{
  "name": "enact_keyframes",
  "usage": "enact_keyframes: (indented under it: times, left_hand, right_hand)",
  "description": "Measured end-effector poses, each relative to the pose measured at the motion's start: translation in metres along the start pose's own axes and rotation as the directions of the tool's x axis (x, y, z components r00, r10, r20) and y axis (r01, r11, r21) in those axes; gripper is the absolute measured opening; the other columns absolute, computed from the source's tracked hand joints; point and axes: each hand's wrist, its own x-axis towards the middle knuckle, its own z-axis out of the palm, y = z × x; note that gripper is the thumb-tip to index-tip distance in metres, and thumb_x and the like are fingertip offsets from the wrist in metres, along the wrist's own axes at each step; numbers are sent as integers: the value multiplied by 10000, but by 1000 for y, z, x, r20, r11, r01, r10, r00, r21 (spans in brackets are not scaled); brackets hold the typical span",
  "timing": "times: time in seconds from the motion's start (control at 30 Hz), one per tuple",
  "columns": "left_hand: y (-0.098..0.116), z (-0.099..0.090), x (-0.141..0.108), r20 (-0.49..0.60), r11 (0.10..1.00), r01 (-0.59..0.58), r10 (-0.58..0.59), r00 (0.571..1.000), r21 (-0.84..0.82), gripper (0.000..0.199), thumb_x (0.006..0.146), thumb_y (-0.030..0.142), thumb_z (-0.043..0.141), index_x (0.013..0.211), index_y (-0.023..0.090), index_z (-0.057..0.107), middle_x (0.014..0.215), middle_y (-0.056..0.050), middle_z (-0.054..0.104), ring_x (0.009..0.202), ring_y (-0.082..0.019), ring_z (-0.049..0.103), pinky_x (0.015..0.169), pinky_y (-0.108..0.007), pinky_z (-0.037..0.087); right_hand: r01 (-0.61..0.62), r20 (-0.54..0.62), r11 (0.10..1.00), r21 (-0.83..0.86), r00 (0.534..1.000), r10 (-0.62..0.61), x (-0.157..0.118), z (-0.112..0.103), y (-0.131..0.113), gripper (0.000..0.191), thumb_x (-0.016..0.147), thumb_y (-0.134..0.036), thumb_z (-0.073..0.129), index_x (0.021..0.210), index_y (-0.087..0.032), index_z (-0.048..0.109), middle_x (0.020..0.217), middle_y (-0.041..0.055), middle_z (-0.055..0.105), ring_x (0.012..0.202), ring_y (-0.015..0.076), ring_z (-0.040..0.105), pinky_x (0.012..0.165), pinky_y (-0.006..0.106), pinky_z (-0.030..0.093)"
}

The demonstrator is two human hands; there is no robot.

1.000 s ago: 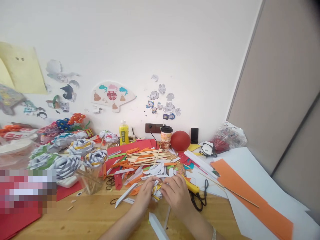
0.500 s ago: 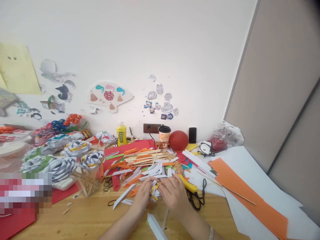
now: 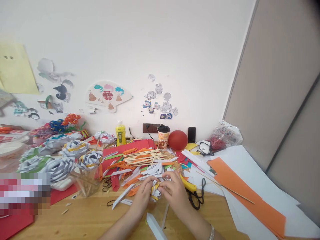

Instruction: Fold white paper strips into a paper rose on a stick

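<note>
Between my two hands is a small flower of folded white and yellow paper (image 3: pixel 155 193), partly covered by the fingers. My left hand (image 3: pixel 143 194) is closed around its left side, thumb and fingers pressed to the paper. On the right side, my right hand (image 3: pixel 176 193) pinches the paper with thumb and index finger, the other fingers raised and curved. Just beneath the flower a thin pale stick or strip (image 3: pixel 165 216) slants down. A folded white paper strip (image 3: pixel 155 227) lies on the wooden table (image 3: pixel 100 220) in front of my wrists.
Behind my hands are a heap of paper strips (image 3: pixel 155 169) and wooden sticks (image 3: pixel 142 158). A yellow-handled tool with a black cord (image 3: pixel 189 184) lies right. Finished paper flowers (image 3: pixel 60 168) stand left; a lidded cup (image 3: pixel 163 137) and red balloon (image 3: pixel 178 140) stand behind. Orange paper (image 3: pixel 250 196) covers white sheets.
My right hand's fingers have risen and spread apart slightly while its thumb and index stay at the flower. My left hand has hardly moved. The view has shifted slightly.
</note>
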Motion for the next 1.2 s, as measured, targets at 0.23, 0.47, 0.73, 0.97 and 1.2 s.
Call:
enact_keyframes:
  times: [0.23, 0.47, 0.73, 0.97, 1.2]
  left_hand:
    - [1, -1, 0, 11, 998, -14, 13, 1000, 61, 211, 729, 302, 326, 742, 206, 513, 773, -21, 570, 786, -193, 524, 732, -261, 416]
    - [1, 0, -1, 64, 1000, -11, 9, 998, 27, 233, 744, 299, 310, 752, 206, 524, 732, -12, 580, 717, -189, 533, 696, -276, 432]
    - [0, -1, 1, 99, 997, 41, -35, 994, -58, 241, 763, 294, 318, 774, 200, 540, 809, -30, 602, 727, -191, 548, 645, -273, 458]
    - [-4, -8, 3, 75, 1000, 6, -4, 997, -28, 252, 787, 276, 331, 784, 196, 571, 839, -27, 607, 780, -190, 547, 689, -268, 445]
    - [-4, -6, 0, 129, 979, 98, -76, 989, -177, 224, 802, 315, 356, 821, 207, 551, 717, -3, 608, 644, -179, 573, 605, -262, 457]
  right_hand:
    - [-266, 57, 939, 218, 964, 260, 2, 1, 4, 100, 671, -168, 669, 694, -203, 578, 978, 28, 512, 944, 203, 496, 820, 314, 383]
    - [-332, 167, 848, 414, 943, 288, 7, 0, 8, 171, 669, -202, 683, 636, -187, 516, 878, 13, 512, 879, 185, 508, 775, 284, 387]
    - [-205, 74, 914, 350, 979, 192, 5, 3, 6, 176, 709, -238, 661, 654, -190, 501, 818, 4, 504, 825, 171, 491, 756, 284, 376]
    - [-205, 70, 895, 396, 979, 193, 4, 8, 7, 121, 723, -191, 628, 730, -195, 507, 834, 9, 499, 836, 172, 493, 755, 278, 385]
    - [-257, 68, 840, 478, 964, 256, 4, 12, 9, 101, 709, -197, 610, 702, -190, 510, 800, 5, 501, 780, 165, 500, 709, 269, 401]
